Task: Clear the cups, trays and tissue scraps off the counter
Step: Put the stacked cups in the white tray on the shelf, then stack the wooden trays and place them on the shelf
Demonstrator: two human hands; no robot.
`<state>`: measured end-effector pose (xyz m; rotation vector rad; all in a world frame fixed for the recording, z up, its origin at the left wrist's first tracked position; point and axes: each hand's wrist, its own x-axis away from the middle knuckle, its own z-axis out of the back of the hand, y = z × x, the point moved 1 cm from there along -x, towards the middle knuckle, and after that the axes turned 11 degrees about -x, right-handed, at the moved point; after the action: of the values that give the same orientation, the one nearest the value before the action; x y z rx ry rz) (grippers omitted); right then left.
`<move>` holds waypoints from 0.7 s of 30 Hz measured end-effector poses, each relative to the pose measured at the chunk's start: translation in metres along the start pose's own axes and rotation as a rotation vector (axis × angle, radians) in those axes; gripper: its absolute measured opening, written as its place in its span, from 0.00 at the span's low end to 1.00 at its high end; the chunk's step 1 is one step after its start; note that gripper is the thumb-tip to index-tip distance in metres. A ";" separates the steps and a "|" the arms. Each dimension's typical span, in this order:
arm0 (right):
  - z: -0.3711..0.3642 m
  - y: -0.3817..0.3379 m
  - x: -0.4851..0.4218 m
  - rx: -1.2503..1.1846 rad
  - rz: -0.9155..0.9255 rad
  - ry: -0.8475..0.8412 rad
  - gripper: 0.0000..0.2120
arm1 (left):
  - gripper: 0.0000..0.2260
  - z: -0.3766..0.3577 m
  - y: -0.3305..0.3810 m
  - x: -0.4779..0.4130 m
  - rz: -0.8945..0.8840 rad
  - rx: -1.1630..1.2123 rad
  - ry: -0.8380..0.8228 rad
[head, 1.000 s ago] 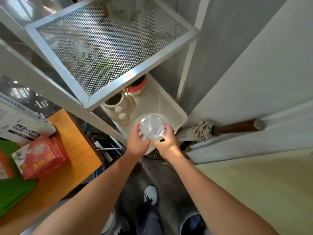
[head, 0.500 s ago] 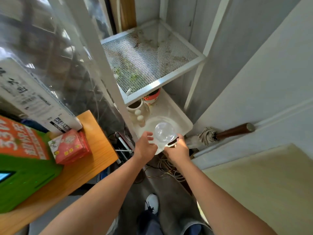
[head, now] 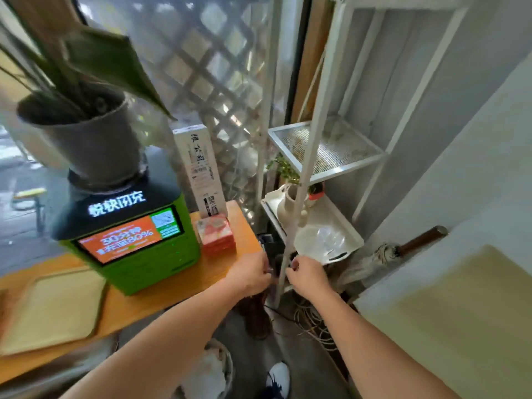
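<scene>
A clear plastic cup rests on a white tray on the lower shelf of a white metal rack. My left hand and my right hand hang in front of the rack, a little below and left of the tray, on either side of the rack's front post. Both hands are loosely curled and hold nothing. A pale yellow tray lies on the wooden counter at the left.
On the counter stand a green power-bank kiosk with a potted plant on top, a red box and a white sign. A white vase sits on the lower shelf. Cables lie on the floor. A bin with tissue is below.
Both hands let go of the clear cup, which now rests on the white tray, and drew back toward me. The view swung up and left, bringing the kiosk and plant into sight.
</scene>
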<state>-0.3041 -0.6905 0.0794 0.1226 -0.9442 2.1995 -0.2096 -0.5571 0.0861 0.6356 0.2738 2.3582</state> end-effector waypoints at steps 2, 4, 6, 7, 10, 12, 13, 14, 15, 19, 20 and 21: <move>-0.024 -0.031 0.024 0.007 0.045 -0.025 0.07 | 0.09 0.008 -0.037 0.033 0.019 -0.045 0.031; -0.057 -0.065 0.053 0.029 0.107 -0.080 0.09 | 0.09 0.016 -0.084 0.076 0.083 -0.082 0.067; -0.094 -0.097 0.080 0.055 0.192 -0.138 0.10 | 0.12 0.018 -0.131 0.119 0.156 -0.116 0.097; -0.111 -0.109 0.091 0.063 0.230 -0.157 0.11 | 0.14 0.018 -0.150 0.138 0.188 -0.139 0.104; -0.168 -0.153 0.129 0.136 0.348 -0.253 0.09 | 0.16 0.014 -0.213 0.204 0.311 -0.147 0.113; -0.199 -0.179 0.153 0.162 0.408 -0.302 0.09 | 0.15 0.012 -0.244 0.242 0.384 -0.121 0.120; -0.215 -0.194 0.166 0.171 0.442 -0.326 0.10 | 0.15 0.013 -0.260 0.261 0.419 -0.106 0.138; -0.229 -0.208 0.178 0.185 0.472 -0.348 0.10 | 0.14 0.014 -0.273 0.279 0.452 -0.090 0.163; -0.240 -0.222 0.190 0.202 0.504 -0.363 0.08 | 0.14 0.015 -0.284 0.296 0.488 -0.074 0.191; -0.272 -0.265 0.222 0.277 0.623 -0.408 0.08 | 0.14 0.021 -0.322 0.342 0.612 -0.047 0.265; -0.277 -0.274 0.226 0.282 0.640 -0.417 0.08 | 0.14 0.023 -0.330 0.350 0.638 -0.038 0.275; -0.281 -0.281 0.229 0.287 0.651 -0.425 0.07 | 0.13 0.025 -0.338 0.355 0.658 -0.031 0.278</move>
<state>-0.2349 -0.2392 0.1217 0.4927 -0.9763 2.9865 -0.2426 -0.0683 0.1200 0.4178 0.1611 3.0839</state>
